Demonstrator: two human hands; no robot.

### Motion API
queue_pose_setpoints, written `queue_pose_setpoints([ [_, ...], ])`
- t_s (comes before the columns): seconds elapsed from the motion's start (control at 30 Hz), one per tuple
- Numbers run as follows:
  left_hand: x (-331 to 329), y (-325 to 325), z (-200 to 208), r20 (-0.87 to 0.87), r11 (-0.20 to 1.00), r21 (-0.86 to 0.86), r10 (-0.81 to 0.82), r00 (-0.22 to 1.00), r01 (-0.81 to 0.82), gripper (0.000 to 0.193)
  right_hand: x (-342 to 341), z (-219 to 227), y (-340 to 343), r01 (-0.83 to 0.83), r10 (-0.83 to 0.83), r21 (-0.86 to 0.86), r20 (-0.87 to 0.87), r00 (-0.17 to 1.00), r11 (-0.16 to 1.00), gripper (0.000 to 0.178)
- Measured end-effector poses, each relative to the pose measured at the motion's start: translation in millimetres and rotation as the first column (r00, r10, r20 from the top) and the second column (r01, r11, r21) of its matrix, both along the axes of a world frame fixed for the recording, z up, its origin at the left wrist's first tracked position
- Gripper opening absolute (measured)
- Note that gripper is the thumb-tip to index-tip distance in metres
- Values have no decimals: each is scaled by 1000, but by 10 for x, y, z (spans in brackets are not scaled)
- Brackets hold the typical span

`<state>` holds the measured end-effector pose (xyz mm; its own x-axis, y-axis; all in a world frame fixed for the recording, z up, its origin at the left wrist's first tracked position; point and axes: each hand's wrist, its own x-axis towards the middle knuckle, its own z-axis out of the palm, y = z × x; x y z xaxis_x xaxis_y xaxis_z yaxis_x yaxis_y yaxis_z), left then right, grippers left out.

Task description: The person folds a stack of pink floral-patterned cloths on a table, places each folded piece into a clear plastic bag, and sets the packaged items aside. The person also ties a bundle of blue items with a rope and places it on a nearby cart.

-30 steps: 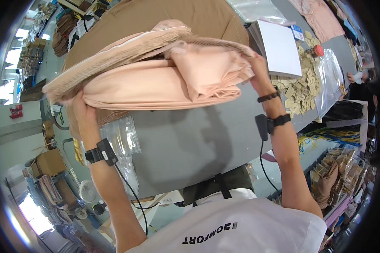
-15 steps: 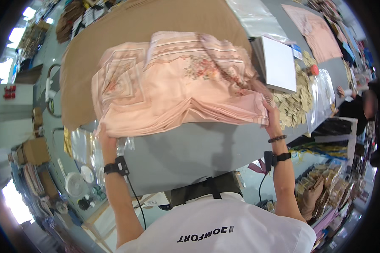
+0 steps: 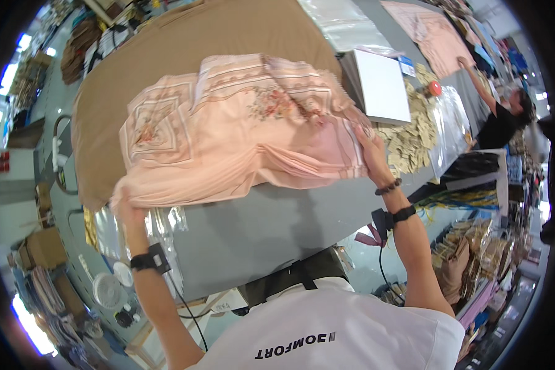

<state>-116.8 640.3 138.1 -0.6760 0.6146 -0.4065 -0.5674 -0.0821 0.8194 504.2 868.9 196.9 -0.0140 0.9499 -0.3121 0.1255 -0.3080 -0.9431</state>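
Note:
A peach scarf [image 3: 228,139] with floral patches and striped borders lies in several loose layers, its near edge gathered into long folds. My left hand [image 3: 129,213] is closed on its near left corner, with the fingertips partly hidden by the cloth. At the right end, my right hand [image 3: 372,154] grips the scarf's side edge, fingers reaching up along the fabric. Between the two hands the near edge sags in a shallow peak of pleats. Beneath the scarf is a large brown cloth [image 3: 105,123] over the grey table [image 3: 246,228].
Right of the scarf stand a white box [image 3: 383,89], a heap of beige tags [image 3: 407,145] and a red-topped item [image 3: 435,89]. Clear plastic bags [image 3: 345,24] lie beyond. A co-worker [image 3: 505,120] reaches toward another peach cloth [image 3: 428,37] at far right.
My left hand has moved left and nearer me, pulling the corner outward. My right hand has slid up along the side edge. The near folds have spread flatter; the co-worker has come into view.

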Motion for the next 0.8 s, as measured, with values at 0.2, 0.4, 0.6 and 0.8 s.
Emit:
queue_pose_setpoints([
  [0.2,-328,-363,1686,-509,919,201,393,766,-339,37,120,1188,2,90,-12,359,-214,977,929,33],
  [0.4,-980,-1189,2826,-967,863,83,191,170,-499,31,-153,2187,87,271,-64,362,-491,869,892,37],
  [0.6,-2296,-325,2878,-927,844,-202,-329,-182,-497,30,-409,2184,1117,68,62,263,-455,888,962,32],
  [0.8,-2994,1391,2458,-680,924,-134,-348,-645,-357,34,-1714,1741,3403,-88,197,225,-525,828,970,39],
])
